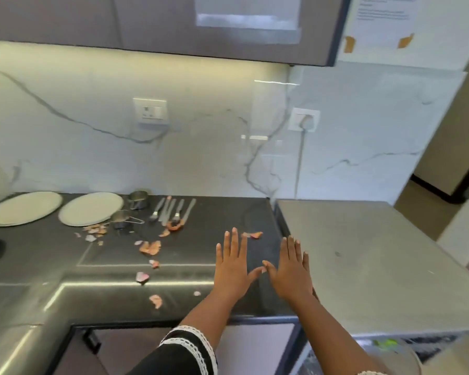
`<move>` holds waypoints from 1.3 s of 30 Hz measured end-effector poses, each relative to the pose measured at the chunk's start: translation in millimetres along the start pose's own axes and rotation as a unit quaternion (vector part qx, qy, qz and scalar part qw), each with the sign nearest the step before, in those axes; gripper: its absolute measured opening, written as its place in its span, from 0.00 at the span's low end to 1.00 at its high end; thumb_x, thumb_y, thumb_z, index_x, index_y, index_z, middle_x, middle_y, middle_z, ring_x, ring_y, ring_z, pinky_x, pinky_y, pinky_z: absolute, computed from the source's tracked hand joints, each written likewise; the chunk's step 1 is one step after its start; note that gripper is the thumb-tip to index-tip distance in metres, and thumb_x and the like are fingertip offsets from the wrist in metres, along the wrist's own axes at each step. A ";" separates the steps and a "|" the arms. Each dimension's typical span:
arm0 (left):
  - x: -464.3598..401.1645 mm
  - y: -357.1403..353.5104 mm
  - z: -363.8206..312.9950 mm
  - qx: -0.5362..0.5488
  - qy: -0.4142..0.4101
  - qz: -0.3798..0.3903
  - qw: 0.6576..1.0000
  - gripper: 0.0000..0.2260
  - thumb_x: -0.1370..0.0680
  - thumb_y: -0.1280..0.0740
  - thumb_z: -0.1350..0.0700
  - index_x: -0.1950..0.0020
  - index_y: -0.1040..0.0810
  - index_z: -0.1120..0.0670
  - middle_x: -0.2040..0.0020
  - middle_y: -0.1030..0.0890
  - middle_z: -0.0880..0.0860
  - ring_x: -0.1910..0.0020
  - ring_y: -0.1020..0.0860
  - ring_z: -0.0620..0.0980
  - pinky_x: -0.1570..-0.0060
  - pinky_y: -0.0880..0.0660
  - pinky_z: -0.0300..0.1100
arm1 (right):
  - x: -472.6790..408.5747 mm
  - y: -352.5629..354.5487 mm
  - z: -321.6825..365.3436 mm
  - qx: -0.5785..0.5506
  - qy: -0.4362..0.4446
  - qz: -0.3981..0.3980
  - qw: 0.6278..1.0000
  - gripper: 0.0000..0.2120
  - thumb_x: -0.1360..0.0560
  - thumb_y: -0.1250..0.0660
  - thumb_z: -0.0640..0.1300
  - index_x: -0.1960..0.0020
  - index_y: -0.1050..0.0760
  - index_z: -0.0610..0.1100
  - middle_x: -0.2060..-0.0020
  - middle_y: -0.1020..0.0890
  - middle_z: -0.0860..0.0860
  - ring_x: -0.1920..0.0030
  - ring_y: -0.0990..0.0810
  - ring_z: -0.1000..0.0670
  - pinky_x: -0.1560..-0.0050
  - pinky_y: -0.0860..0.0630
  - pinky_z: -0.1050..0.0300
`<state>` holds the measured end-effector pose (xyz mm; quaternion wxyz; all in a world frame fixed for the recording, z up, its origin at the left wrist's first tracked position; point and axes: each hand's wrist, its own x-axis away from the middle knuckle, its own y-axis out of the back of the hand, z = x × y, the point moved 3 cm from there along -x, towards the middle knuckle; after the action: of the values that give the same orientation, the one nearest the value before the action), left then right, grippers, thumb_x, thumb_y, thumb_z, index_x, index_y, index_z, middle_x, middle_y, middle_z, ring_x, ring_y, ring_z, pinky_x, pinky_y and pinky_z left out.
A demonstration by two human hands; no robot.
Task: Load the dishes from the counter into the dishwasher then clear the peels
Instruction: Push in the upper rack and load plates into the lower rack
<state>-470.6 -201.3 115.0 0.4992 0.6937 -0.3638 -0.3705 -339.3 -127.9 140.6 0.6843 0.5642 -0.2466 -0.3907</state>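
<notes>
Hands lie flat, fingers straight, over the counter [228, 212]: left hand [234, 262], right hand [291, 269], thumbs touching, grasping nothing. Plates [91, 208], cups [138, 198], cutlery [171, 209] and peels [150, 247] sit to their left.

plates [90, 208] – 2 | metal cups [138, 199] – 2 | cutlery pieces [171, 209] – about 5 | hands [233, 262] – 2

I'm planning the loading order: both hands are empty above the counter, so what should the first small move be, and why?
Probably reach the left hand to the nearer plate. Both hands, including the right hand, are open and empty, and all dishes remain on the counter.
</notes>
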 end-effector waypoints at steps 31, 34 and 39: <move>10.4 123.6 555.1 0.258 0.407 -0.092 0.871 0.32 0.21 0.42 0.37 0.26 0.37 0.58 0.28 0.34 0.58 0.29 0.34 0.56 0.33 0.36 0.48 | -191.2 -156.8 567.2 -0.034 0.316 0.150 0.936 0.31 0.20 0.42 0.56 0.24 0.45 0.42 0.28 0.33 0.43 0.32 0.31 0.41 0.34 0.34 0.47; -7.1 114.0 583.2 0.257 0.417 -0.075 0.869 0.29 0.20 0.43 0.38 0.27 0.34 0.56 0.29 0.32 0.56 0.31 0.33 0.54 0.34 0.35 0.46 | -224.7 -177.0 584.4 -0.008 0.305 0.176 0.936 0.29 0.20 0.42 0.57 0.25 0.42 0.42 0.29 0.32 0.43 0.33 0.30 0.42 0.35 0.33 0.48; -44.3 91.2 619.5 0.288 0.451 -0.063 0.842 0.21 0.19 0.39 0.46 0.30 0.31 0.56 0.31 0.31 0.55 0.33 0.30 0.53 0.38 0.35 0.42 | -283.3 -220.2 603.8 -0.017 0.259 0.242 0.935 0.32 0.21 0.38 0.56 0.24 0.45 0.42 0.28 0.36 0.42 0.31 0.33 0.41 0.32 0.33 0.46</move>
<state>-1046.7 -446.3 68.6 0.3612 0.9183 -0.1442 0.0739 -1028.1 -260.2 103.5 0.8080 0.5570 -0.1832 -0.0580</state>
